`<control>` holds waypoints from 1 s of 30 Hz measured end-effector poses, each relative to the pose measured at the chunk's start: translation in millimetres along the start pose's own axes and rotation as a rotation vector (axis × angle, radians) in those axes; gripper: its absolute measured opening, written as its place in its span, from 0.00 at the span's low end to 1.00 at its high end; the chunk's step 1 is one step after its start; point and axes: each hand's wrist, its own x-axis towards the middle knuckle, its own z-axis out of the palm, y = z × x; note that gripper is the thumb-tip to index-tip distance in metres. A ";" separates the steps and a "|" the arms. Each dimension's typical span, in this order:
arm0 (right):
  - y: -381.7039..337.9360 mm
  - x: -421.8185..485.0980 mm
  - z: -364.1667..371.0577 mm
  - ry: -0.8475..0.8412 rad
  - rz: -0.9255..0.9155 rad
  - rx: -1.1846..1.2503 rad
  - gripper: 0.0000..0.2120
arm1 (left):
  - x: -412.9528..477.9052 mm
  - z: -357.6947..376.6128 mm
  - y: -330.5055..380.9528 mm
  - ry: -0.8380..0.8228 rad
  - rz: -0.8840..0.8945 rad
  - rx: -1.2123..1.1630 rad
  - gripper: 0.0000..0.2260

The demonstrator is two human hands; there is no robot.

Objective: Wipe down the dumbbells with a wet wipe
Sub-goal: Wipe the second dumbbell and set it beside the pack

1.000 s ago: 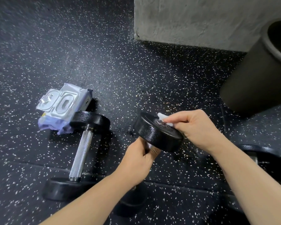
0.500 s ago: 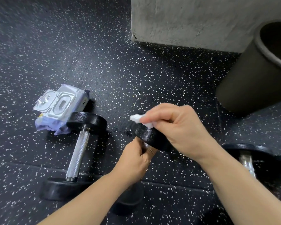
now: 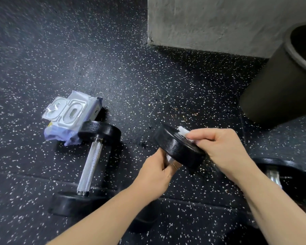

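Our left hand (image 3: 155, 175) curls tight round the knurled steel handle of the lifted dumbbell (image 3: 177, 147), whose glossy black round head tilts upward. Our right hand (image 3: 221, 149) pinches a crumpled white wet wipe (image 3: 184, 131) against that head's flat face. The left dumbbell (image 3: 91, 161) lies on the speckled rubber floor (image 3: 131, 76), just beside a soft wipe pack (image 3: 72, 115). The right dumbbell (image 3: 274, 172) lies near a matte black bin (image 3: 276, 89). Bare floor runs ahead to a rough concrete wall (image 3: 219, 23).

Tilted black dumbbell (image 3: 178, 149), white wipe (image 3: 183, 131) atop
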 end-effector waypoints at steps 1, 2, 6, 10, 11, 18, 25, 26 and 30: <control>-1.7 -7.8 -3.2 0.011 -0.011 0.023 0.22 | -0.9 1.0 -0.2 -0.006 -0.001 0.010 0.13; -4.0 -14.6 -6.1 0.010 -0.028 0.051 0.22 | -2.0 1.8 -0.8 -0.011 0.005 0.033 0.15; -24.3 -32.7 -4.7 -0.077 -0.138 0.207 0.17 | -4.6 2.6 -3.3 -0.039 0.074 0.069 0.27; -35.0 -17.2 12.8 -0.140 -0.253 0.144 0.18 | -5.2 2.6 -2.1 -0.054 0.110 0.107 0.16; -34.9 -9.2 17.1 -0.141 -0.264 0.109 0.17 | -5.4 3.1 -2.3 -0.055 0.105 0.113 0.15; -2.1 26.5 13.9 -0.098 -0.056 -0.002 0.19 | -8.6 7.2 -4.0 -0.106 0.080 -0.002 0.08; 8.1 -18.9 -4.1 0.077 -0.006 -0.041 0.22 | -6.6 8.1 1.2 -0.089 0.068 -0.013 0.12; 4.2 -24.8 -6.0 0.084 -0.002 -0.043 0.22 | -5.7 7.8 2.0 -0.078 0.064 -0.014 0.12; -18.6 -45.9 -7.4 0.076 -0.057 0.045 0.22 | -3.6 5.2 -0.6 -0.058 0.088 0.018 0.09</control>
